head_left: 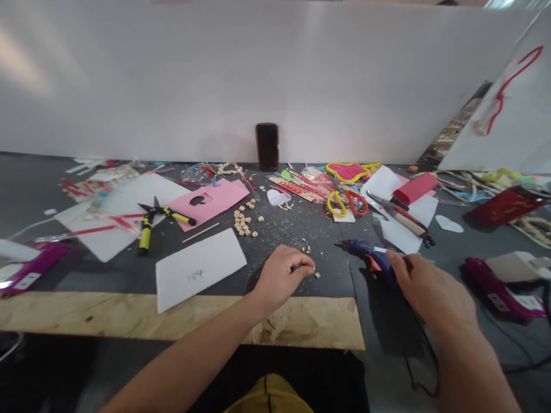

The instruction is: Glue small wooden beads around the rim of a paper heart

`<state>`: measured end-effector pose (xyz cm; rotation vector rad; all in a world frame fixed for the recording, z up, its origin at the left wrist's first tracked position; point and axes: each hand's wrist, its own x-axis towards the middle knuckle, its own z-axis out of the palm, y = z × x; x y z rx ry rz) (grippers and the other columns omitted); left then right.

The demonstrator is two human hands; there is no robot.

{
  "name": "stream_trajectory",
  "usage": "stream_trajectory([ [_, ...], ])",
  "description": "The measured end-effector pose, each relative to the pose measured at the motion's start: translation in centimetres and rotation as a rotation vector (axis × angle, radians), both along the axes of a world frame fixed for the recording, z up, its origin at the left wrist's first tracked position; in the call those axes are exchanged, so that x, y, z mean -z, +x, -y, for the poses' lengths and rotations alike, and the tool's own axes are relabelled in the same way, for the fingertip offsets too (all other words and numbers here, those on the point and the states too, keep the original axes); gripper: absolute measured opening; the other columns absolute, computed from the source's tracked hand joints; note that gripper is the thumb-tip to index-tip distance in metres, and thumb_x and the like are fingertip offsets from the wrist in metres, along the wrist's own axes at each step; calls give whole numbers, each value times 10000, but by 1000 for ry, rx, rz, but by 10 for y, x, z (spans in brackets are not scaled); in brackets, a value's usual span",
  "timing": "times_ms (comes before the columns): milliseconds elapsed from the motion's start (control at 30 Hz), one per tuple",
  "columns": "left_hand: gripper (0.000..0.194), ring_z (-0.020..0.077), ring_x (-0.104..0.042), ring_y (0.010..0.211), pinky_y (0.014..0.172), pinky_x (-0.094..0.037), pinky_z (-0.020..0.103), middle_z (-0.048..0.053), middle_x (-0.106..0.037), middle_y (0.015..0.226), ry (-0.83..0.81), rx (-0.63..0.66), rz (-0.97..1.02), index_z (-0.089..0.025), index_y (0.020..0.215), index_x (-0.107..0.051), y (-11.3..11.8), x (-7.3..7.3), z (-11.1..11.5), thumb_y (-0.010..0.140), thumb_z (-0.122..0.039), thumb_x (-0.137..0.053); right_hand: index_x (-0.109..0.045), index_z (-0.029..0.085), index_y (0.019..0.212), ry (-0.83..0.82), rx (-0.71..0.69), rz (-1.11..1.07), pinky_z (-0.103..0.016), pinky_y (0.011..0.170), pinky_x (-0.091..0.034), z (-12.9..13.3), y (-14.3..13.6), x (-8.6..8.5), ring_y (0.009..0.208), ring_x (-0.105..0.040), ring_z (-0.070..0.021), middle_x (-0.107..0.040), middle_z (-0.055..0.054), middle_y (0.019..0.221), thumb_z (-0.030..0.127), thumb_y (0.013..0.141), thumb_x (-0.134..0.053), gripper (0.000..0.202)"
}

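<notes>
Low over the dark table, my left hand (282, 272) is closed in a pinch, with a tiny pale bit showing at the fingertips. Just beside those fingertips lies a small pale wooden piece (317, 275). My right hand (430, 289) is wrapped around a blue hot glue gun (365, 248), whose nozzle points left; the palm hides most of its handle. A cluster of small beige wooden pieces (243, 222) lies beyond my left hand, near a white card (202, 269) with green writing. Crumbs and tiny wooden bits (305, 248) are scattered between the hands.
Black-and-yellow pliers (147, 232) lie at the left by pink paper (235, 198). Scissors (346, 202) and patterned sticks (297, 188) lie toward the back. A phone (267, 146) leans against the white partition (172, 86). A red can (505, 205) and a purple device (499, 289) are at right.
</notes>
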<state>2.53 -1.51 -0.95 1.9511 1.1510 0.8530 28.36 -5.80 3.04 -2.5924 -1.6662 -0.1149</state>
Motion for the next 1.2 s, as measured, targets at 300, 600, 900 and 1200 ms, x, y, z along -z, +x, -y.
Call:
stream_trajectory([
  [300, 94, 170, -574, 882, 820, -407, 281, -13, -698, 840, 44, 7, -33, -239, 787, -691, -2, -3, -2, 814, -223, -603, -603, 212, 876, 195, -560, -179, -342, 710, -437, 16, -81, 30, 855, -565, -230, -644, -55, 865, 351, 835, -564, 151],
  [600, 89, 164, -575, 872, 823, -410, 285, -18, -702, 844, 56, 16, -26, -235, 801, -690, -5, -3, -2, 815, -202, -609, -602, 209, 787, 203, -598, -94, -350, 654, -412, 4, -99, 42, 772, -557, -234, -633, -52, 774, 293, 858, -536, 129],
  [900, 111, 170, -574, 882, 825, -418, 288, -9, -698, 842, -4, 24, 23, -247, 807, -699, -7, -2, -2, 825, -253, -589, -604, 209, 855, 388, -683, -343, -343, 745, -435, 8, -96, 34, 807, -568, -194, -649, -49, 837, 276, 888, -498, 130],
  [1200, 119, 156, -574, 866, 821, -415, 278, -15, -692, 829, 21, 68, 56, -244, 806, -694, -5, -1, 1, 835, -276, -584, -620, 196, 868, 447, -701, -361, -346, 744, -424, 12, -97, 31, 815, -555, -188, -658, -55, 845, 259, 880, -523, 116],
])
